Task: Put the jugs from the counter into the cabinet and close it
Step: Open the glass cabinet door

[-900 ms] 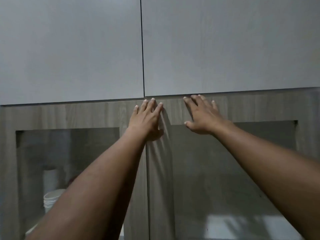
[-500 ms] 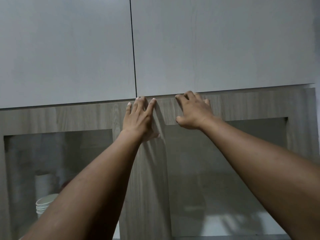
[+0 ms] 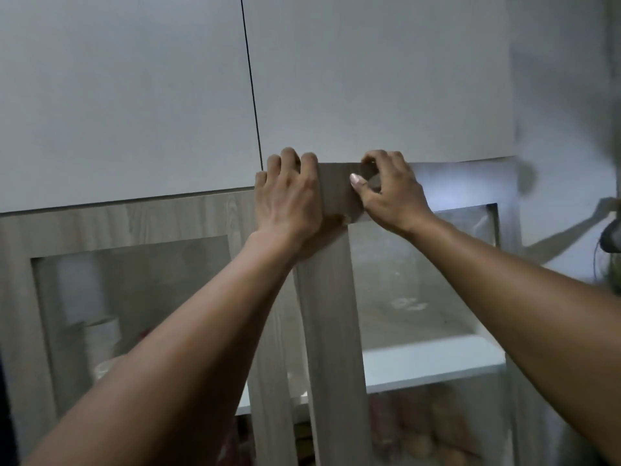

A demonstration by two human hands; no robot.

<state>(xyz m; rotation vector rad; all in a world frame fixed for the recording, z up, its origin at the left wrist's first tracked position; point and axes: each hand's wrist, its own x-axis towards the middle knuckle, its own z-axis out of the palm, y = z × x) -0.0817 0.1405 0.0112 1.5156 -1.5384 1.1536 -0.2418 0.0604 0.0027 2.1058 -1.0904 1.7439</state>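
The wood-framed cabinet door (image 3: 331, 331) with a glass pane stands pulled a little out from the cabinet front. My left hand (image 3: 289, 203) has its fingers curled over the top edge of the door at its left corner. Just to its right, my right hand (image 3: 391, 193) also hooks its fingers over that top edge, with the thumb on the front of the rail. No jug is in view.
The left glass door (image 3: 134, 223) is closed, with white stacked bowls (image 3: 104, 334) behind it. White upper cabinet panels (image 3: 134, 95) hang directly above. Inside are a white shelf (image 3: 426, 361) and blurred items (image 3: 433, 428) below it. A dark object (image 3: 612, 230) sits at the right edge.
Both hands went from lying flat on the door fronts to curling over the right door's top edge. That door has swung outward, and the view has shifted right.
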